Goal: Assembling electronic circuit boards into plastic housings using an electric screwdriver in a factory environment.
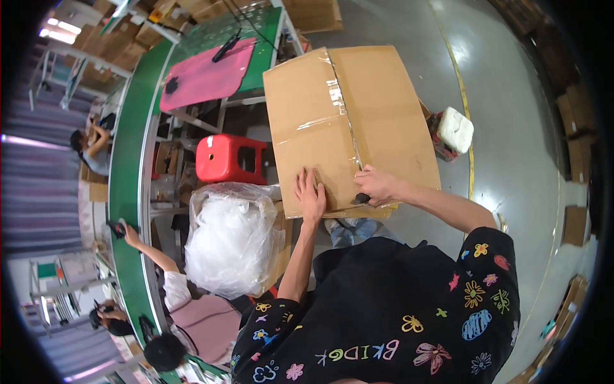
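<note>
A large brown cardboard box (pixel 390 109) stands in front of me, with shiny clear tape (pixel 334 93) along its middle seam. Toward its near edge, my left hand (pixel 311 195) lies flat on the top, fingers stretched out and holding nothing. My right hand (pixel 378 185) is closed around a black-handled cutter (pixel 362 198) at the near end of the seam. Most of the tool is hidden in my fist, and its tip is too small to make out. A dark line runs along the seam ahead of that hand.
Left of the box are a red plastic stool (pixel 214 158) and a clear bag of white material (pixel 233 240). Beyond them runs a long green workbench (pixel 131 166), with a pink mat (pixel 208 73) on a green table. A co-worker in a pink apron (pixel 208 323) reaches over the bench. A white-topped stool (pixel 455 130) stands right.
</note>
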`<move>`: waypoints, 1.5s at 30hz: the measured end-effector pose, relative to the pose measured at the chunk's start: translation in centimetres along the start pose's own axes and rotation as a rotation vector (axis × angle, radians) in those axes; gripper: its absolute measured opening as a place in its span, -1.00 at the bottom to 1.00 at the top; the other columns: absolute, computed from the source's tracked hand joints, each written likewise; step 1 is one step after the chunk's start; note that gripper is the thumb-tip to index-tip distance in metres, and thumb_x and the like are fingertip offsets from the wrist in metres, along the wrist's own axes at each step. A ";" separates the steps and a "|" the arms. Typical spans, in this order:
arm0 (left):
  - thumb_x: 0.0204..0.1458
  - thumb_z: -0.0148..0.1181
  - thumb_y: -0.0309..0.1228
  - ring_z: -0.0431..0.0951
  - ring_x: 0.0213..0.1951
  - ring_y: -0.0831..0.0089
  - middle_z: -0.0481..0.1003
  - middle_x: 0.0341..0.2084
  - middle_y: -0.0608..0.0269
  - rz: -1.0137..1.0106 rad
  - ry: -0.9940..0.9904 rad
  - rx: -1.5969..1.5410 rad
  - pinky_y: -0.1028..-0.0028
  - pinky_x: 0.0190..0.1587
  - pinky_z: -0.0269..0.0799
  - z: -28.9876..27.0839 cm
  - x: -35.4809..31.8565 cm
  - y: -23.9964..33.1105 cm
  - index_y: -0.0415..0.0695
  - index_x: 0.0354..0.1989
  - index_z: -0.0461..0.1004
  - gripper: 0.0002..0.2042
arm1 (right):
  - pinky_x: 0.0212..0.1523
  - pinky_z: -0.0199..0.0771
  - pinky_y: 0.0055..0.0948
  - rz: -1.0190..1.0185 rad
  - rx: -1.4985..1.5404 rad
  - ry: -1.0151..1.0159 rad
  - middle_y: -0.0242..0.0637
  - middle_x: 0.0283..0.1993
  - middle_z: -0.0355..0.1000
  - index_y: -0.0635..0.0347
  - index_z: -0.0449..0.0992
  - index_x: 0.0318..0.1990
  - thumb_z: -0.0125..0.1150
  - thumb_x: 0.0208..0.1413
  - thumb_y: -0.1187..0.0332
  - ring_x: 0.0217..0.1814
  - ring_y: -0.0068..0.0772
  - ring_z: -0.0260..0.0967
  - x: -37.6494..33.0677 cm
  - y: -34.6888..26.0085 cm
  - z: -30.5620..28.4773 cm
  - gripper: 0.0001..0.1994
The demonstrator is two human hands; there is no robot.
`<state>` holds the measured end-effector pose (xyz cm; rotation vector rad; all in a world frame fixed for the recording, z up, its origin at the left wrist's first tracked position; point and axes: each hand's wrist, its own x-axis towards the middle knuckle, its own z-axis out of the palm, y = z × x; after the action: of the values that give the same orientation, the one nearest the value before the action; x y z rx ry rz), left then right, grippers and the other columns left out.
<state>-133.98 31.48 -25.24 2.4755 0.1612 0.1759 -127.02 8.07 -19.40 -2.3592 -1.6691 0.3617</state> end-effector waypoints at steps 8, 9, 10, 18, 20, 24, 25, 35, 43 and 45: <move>0.01 0.04 -0.38 0.29 0.14 0.17 0.39 -0.01 0.15 0.982 -0.431 -0.080 0.22 0.19 0.13 -0.6 3.3 6.9 -0.11 -0.07 0.42 -0.72 | -0.09 0.17 -0.31 0.279 -0.041 0.259 -0.36 -0.32 0.32 0.12 0.42 -0.56 0.29 -0.49 0.37 -0.13 -0.33 0.29 -12.2 -3.1 -15.2 -0.78; 0.01 0.04 -0.38 0.29 0.14 0.17 0.39 -0.01 0.15 0.993 -0.439 -0.092 0.22 0.19 0.13 0.4 3.8 6.7 -0.11 -0.07 0.42 -0.72 | -0.06 0.15 -0.27 0.429 -0.120 0.275 -0.35 -0.30 0.33 0.12 0.41 -0.52 0.27 -0.44 0.42 -0.11 -0.30 0.29 -14.7 -3.8 -16.4 -0.79; 0.01 0.05 -0.36 0.34 0.04 0.22 0.42 -0.14 0.18 0.999 -0.515 -0.022 0.25 0.11 0.18 1.5 4.3 5.9 -0.11 -0.20 0.44 -0.81 | -0.03 0.13 -0.23 0.575 -0.197 0.293 -0.33 -0.29 0.34 0.12 0.40 -0.49 0.24 -0.39 0.46 -0.08 -0.27 0.29 -16.6 -4.2 -16.8 -0.80; -0.01 0.14 -0.33 0.37 -0.30 0.32 0.37 -0.55 0.26 0.862 -0.564 0.062 0.30 -0.13 0.18 -13.6 5.5 10.8 -0.11 -0.57 0.42 -0.83 | 0.11 0.19 -0.10 1.323 -0.040 0.587 -0.11 0.10 0.32 0.21 0.45 -0.02 0.18 0.02 0.24 0.16 -0.08 0.24 -26.6 1.2 0.1 -0.63; -0.14 0.23 -0.45 0.37 -0.25 0.24 0.39 -0.47 0.25 0.678 -0.388 -0.131 0.29 -0.09 0.17 -20.3 5.2 8.5 -0.14 -0.52 0.43 -0.91 | 0.10 0.23 -0.10 1.397 0.061 0.706 -0.01 0.10 0.32 0.23 0.43 -0.01 0.13 0.07 0.18 0.17 0.01 0.23 -24.8 3.0 5.7 -0.60; -0.19 0.23 -0.56 0.28 0.08 0.31 0.26 0.04 0.15 0.203 0.058 -0.323 0.37 0.15 0.17 -28.2 2.5 1.2 -0.20 -0.02 0.33 -0.54 | 0.04 0.33 -0.05 1.711 0.472 0.601 0.20 0.00 0.38 0.33 0.39 0.01 -0.03 0.17 -0.02 0.08 0.21 0.31 -18.2 6.1 7.8 -0.47; -0.13 0.20 -0.56 0.31 0.06 0.34 0.29 0.03 0.16 0.055 0.128 -0.496 0.40 0.14 0.19 -28.0 1.5 -0.4 -0.23 0.02 0.31 -0.55 | -0.03 0.38 0.02 1.684 0.425 0.711 0.22 -0.19 0.45 0.32 0.40 0.00 -0.14 0.18 -0.11 -0.07 0.28 0.38 -17.3 6.6 8.5 -0.41; 0.11 0.01 0.10 0.41 0.02 0.19 0.31 0.09 0.09 -0.877 0.737 -1.202 0.11 -0.10 0.45 -11.1 -3.6 -12.2 -0.25 0.18 0.19 -0.32 | -0.19 0.42 0.07 1.894 0.226 0.675 0.16 -0.33 0.49 0.25 0.45 -0.11 -0.19 0.19 -0.16 -0.23 0.26 0.44 -15.6 6.4 8.2 -0.42; 0.22 -0.20 0.04 0.38 0.09 0.15 0.33 0.09 0.10 -0.787 0.656 -1.240 0.05 -0.02 0.42 -8.5 -4.2 -5.7 -0.18 0.20 0.17 -0.44 | -0.23 0.40 0.07 1.823 0.256 0.774 0.12 -0.31 0.48 0.27 0.48 -0.15 -0.13 0.20 -0.10 -0.23 0.26 0.42 -19.8 9.7 11.5 -0.46; 0.26 -0.26 -0.03 0.35 0.13 0.24 0.33 0.13 0.23 -0.749 0.546 -1.505 0.15 0.13 0.31 -7.7 -5.1 -3.0 -0.12 0.23 0.16 -0.50 | -0.22 0.39 0.00 1.716 0.301 0.921 0.18 -0.28 0.47 0.38 0.47 -0.21 -0.08 0.23 -0.02 -0.21 0.26 0.40 -23.2 11.4 14.6 -0.49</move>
<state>-140.52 37.63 -21.44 0.7421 0.8065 0.4296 -129.15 -16.92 -35.28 -2.3689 0.8758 -0.2390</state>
